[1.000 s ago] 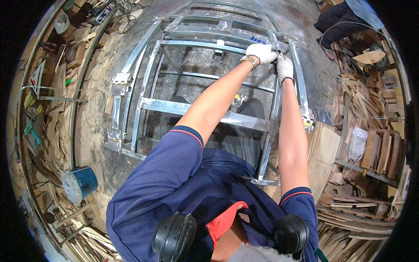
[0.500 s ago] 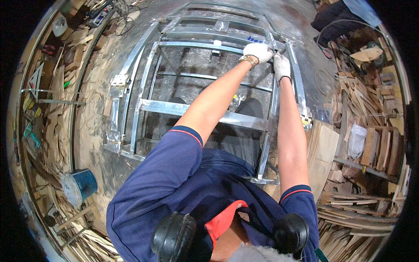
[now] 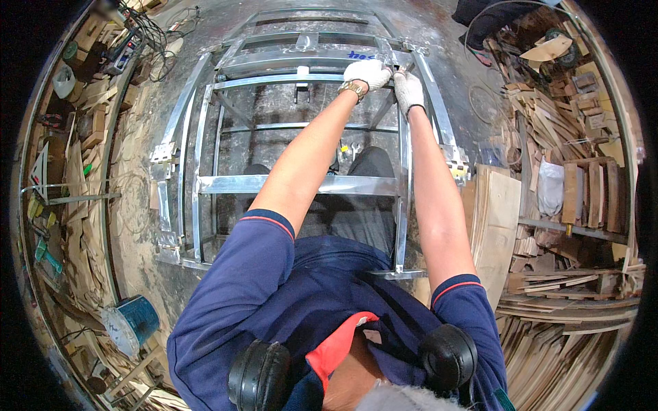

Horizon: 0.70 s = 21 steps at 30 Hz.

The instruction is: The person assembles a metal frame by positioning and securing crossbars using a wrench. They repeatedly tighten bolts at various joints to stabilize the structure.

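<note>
A welded metal frame (image 3: 291,183) of shiny square tubes lies in front of me, with hinges (image 3: 163,159) along its outer sides. Both hands wear white knit gloves and meet at the frame's far right corner. My left hand (image 3: 369,72) is closed, its fingertips pinched at the corner beside blue handwriting on a tube. Just to its right, my right hand (image 3: 409,90) has its fingers bent together against the same joint. Whatever small piece sits between the fingertips is too small to make out. A small white-topped piece (image 3: 302,71) rests against the far crossbar.
Wooden strips and offcuts (image 3: 548,116) are piled along the right side, near stacked flat boards (image 3: 495,212). On the left stand a blue bucket (image 3: 137,320) and more scrap wood (image 3: 89,212). Cables (image 3: 152,41) and a power strip lie at the far left.
The whole view has shifted, so the frame and arms appear further left. Both hands stay at the same corner, their fingertips slightly closer together.
</note>
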Available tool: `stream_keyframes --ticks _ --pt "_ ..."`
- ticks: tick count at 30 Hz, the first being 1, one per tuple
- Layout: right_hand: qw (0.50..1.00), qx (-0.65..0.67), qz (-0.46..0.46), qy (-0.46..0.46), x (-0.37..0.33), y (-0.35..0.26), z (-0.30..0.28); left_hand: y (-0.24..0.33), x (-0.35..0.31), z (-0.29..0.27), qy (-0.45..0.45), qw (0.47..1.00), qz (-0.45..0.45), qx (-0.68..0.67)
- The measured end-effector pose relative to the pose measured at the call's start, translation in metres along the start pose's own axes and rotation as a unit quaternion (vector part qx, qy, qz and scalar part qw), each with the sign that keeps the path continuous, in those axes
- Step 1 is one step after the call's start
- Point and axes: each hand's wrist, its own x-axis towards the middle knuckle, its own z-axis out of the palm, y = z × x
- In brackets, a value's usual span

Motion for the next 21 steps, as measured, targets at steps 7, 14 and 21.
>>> stream_keyframes --ticks 7,14,21 --pt "1.0 -0.004 0.01 -0.006 0.001 0.001 0.001 0.002 -0.007 -0.001 0.023 0.999 0.034 -0.013" --pt "1.0 0.002 0.0 -0.01 0.001 0.003 0.001 -0.005 0.005 0.0 -0.045 0.998 0.044 0.018" --pt "1.0 -0.028 -0.003 -0.005 0.0 0.002 -0.001 -0.004 0.002 0.0 -0.019 1.0 0.023 0.003"
